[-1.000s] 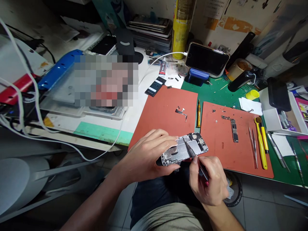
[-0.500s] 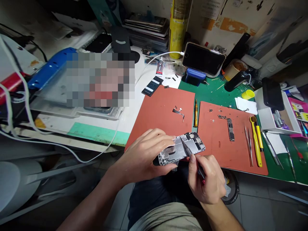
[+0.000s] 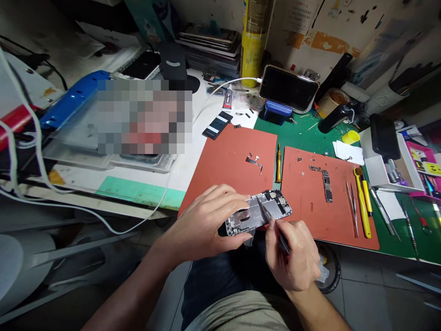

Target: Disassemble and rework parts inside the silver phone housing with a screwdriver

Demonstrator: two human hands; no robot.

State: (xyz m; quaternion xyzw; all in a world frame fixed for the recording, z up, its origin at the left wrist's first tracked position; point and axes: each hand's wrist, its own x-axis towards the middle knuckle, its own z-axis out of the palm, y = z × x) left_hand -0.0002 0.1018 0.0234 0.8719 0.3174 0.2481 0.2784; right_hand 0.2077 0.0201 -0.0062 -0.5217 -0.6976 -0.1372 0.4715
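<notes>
My left hand (image 3: 210, 218) grips the left end of an opened phone housing (image 3: 253, 219), fingers over its top edge and thumb beneath. Bare silvery metal shows in the middle, with small parts at both ends. The housing is tilted and held just over the front edge of the bench. In my right hand (image 3: 292, 253) is a slim pointed metal tool (image 3: 266, 214) with a ridged grip, pinched between thumb and fingers. Its tip reaches over the metal inside the housing; whether it touches is unclear. My left fingers hide part of that end.
Two orange mats (image 3: 234, 158) carry a small flex cable (image 3: 255, 162) and a logic board (image 3: 326, 184). A gold screwdriver (image 3: 278, 163) lies between them. Tweezers (image 3: 352, 202) and a yellow brush (image 3: 362, 207) lie right. A phone (image 3: 288, 87) leans on a stand behind.
The view has shifted slightly, so the bench things on the right appear a little further left. Both hands keep their holds, and the tool stays over the metal inside the housing.
</notes>
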